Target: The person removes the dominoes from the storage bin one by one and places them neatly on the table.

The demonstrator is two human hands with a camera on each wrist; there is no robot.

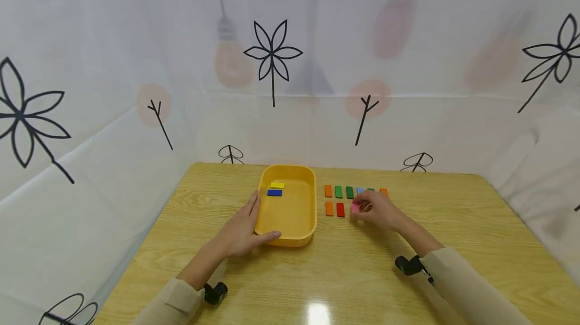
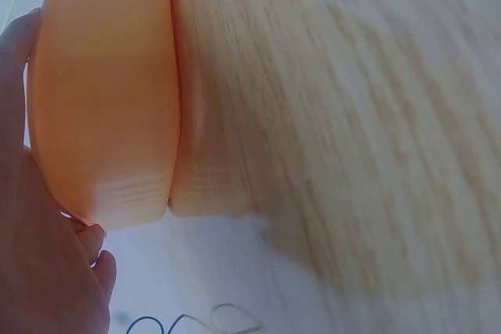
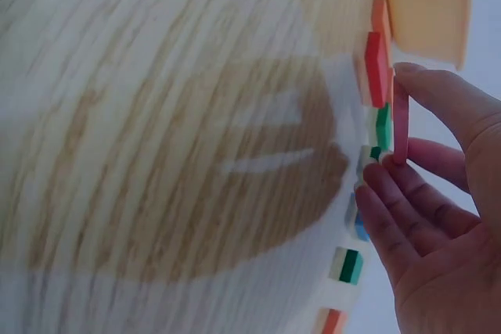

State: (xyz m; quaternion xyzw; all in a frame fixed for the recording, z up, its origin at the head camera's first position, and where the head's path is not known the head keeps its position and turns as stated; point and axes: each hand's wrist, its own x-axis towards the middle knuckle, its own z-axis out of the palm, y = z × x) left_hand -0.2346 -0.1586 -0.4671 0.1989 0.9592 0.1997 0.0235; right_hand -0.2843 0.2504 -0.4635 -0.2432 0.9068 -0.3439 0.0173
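Observation:
A yellow plastic bin [image 1: 293, 238] stands upright on the table, with a yellow block [image 1: 278, 185] and a blue block [image 1: 274, 193] lying inside. My left hand [image 1: 240, 227] rests against its near left corner, fingers stretched along the left wall and thumb at the near rim. To the right of the bin, my right hand [image 1: 378, 210] pinches a small flat pink block [image 3: 401, 127] between thumb and fingertips, just above the table. Beside the pink block lies a red block [image 1: 340, 210]. In the right wrist view the other fingers hang over the row of blocks.
Two rows of small blocks lie right of the bin. The far row has an orange block [image 1: 328, 191], a green block [image 1: 338, 192], a dark green one [image 1: 349, 192] and more partly behind my right hand. A patterned white cloth [image 1: 312, 129] hangs along the wooden table's [image 1: 362, 274] far edge.

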